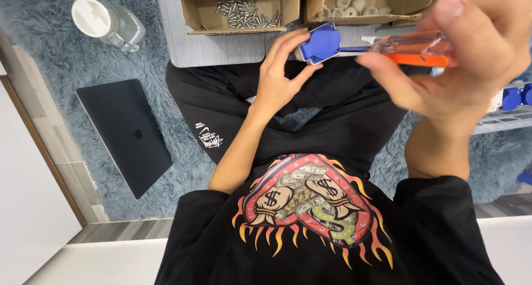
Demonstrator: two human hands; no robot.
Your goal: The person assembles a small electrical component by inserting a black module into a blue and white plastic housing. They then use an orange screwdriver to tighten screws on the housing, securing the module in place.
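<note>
Blue plastic socket cover [320, 42] sits pinched in the curled fingers of my left hand [280, 77], held above my lap near the cardboard box of screws [241, 10]. My right hand [471, 57] is closed around an orange-handled screwdriver [413, 46], its shaft meeting the cover.

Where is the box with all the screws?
In the head view, the cardboard box of screws sits at the top centre on the grey board, left of the box of white parts, just beyond the left hand.
</note>
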